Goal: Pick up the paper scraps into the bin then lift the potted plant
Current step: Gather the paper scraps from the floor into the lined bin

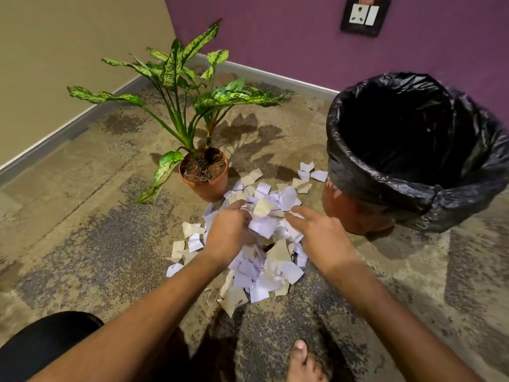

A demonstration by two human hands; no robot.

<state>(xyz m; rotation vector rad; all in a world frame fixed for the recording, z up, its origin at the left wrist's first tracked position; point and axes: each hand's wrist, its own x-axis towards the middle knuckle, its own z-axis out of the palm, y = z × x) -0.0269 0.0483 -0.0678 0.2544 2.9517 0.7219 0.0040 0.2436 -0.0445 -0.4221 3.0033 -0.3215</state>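
A heap of white and beige paper scraps (264, 274) lies on the carpet in front of me. My left hand (230, 234) digs into the heap's left side, its fingers curled around a bunch of scraps. On the right side my right hand (316, 235) rests over the scraps with its fingers spread, pressing toward the left hand. Just behind the heap stands the potted plant (205, 175), with speckled green leaves in a terracotta pot. To the right is the bin (413, 161), lined with a black bag, its mouth open and dark.
The floor is worn patterned carpet (82, 230). A beige wall (68, 64) and a purple wall (275, 31) meet in the corner behind the plant. A wall socket (365, 15) is at upper right. My bare foot (303, 359) and dark-clad knee (41, 343) show at the bottom.
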